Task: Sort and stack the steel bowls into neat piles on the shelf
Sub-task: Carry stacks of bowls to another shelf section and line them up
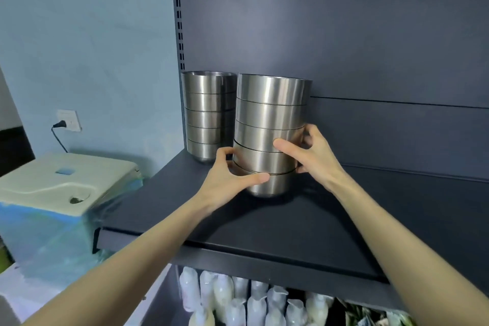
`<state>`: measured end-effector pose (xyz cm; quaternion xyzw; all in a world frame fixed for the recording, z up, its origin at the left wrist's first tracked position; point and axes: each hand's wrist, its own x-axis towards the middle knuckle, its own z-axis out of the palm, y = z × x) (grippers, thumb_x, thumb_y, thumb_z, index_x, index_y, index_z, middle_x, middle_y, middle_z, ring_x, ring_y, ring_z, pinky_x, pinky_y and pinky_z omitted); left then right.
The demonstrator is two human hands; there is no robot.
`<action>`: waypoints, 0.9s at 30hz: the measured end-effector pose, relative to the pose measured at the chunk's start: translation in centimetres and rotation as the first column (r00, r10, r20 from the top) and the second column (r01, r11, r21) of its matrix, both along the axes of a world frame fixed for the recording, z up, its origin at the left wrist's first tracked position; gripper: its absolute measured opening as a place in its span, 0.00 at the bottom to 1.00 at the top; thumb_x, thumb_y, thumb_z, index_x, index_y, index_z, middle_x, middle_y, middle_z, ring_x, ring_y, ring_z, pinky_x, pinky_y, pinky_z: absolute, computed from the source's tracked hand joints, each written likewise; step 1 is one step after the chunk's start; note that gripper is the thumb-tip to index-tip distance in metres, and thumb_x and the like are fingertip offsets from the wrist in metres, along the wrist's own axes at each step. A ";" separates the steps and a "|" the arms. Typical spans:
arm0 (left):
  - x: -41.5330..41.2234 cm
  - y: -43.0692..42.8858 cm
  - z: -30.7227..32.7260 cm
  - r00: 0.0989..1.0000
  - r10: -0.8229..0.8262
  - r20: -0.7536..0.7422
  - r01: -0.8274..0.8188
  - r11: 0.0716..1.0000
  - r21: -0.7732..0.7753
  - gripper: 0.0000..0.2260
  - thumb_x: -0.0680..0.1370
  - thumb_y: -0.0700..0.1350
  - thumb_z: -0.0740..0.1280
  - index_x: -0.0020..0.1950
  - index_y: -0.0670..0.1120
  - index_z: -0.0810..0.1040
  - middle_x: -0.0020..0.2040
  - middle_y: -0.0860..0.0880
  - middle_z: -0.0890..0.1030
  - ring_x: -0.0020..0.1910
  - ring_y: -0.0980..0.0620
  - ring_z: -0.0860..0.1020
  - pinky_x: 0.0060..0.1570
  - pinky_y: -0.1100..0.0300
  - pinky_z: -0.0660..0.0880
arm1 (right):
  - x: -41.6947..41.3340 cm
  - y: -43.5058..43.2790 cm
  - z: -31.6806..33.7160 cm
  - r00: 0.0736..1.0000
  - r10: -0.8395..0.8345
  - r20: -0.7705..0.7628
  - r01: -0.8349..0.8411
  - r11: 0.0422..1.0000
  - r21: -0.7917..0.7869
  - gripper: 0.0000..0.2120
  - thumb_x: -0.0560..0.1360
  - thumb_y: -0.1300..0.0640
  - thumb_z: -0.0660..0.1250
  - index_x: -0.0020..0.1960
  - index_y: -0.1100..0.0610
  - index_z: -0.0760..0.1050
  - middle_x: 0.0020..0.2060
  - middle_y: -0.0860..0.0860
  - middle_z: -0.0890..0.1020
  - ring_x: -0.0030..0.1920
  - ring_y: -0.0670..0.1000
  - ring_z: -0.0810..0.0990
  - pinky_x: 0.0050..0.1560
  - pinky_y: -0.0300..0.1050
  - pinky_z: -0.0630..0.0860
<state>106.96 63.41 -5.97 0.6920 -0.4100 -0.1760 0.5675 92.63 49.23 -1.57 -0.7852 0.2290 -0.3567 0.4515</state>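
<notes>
**Item 1: front stack** (270,135). Five steel bowls, nested, mouths up. Long axis near vertical, widest at the top rim and narrowing to a small foot. The foot meets its own shadow on the shelf (344,206). Position is left of centre, well back from the front edge. The two lowest seams show thin dark gaps.

**Item 2: rear stack** (209,114). Five like bowls, mouths up, axis vertical. It stands in the shelf's back left corner by the slotted upright (180,21), just beside and behind item 1. Whether the two stacks touch cannot be told.

**Left grip** (227,177). Curled round the lower left of the front stack. The thumb lies across the front at the lowest seam, and the fingers wrap behind out of sight.

**Right grip** (312,153). Curled round the right side of the same stack, higher up. The thumb presses the front at the third seam, and the fingers bend round the far side. Both forearms are bare and reach in from below.

**Surface.** Dark blue-grey metal shelf with a matching back panel (344,34).

**Below.** Rows of white wrapped packets (238,299) on a lower level.

**Room, left.**
- Pale blue wall (79,34).
- White socket (68,120) with a black plug and cord.
- Cream-topped unit (60,188) wrapped in blue film, near the shelf's left end.
</notes>
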 end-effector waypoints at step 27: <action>6.3 -7.2 -1.7 0.991 -0.002 0.131 0.005 1.000 -0.021 0.43 0.64 0.61 0.77 0.73 0.47 0.65 0.64 0.50 0.76 0.63 0.54 0.74 0.61 0.61 0.71 | 5.6 -5.1 -1.0 0.989 -0.148 0.001 0.148 0.987 0.059 0.49 0.51 0.27 0.75 0.67 0.44 0.65 0.59 0.42 0.78 0.57 0.49 0.80 0.54 0.59 0.80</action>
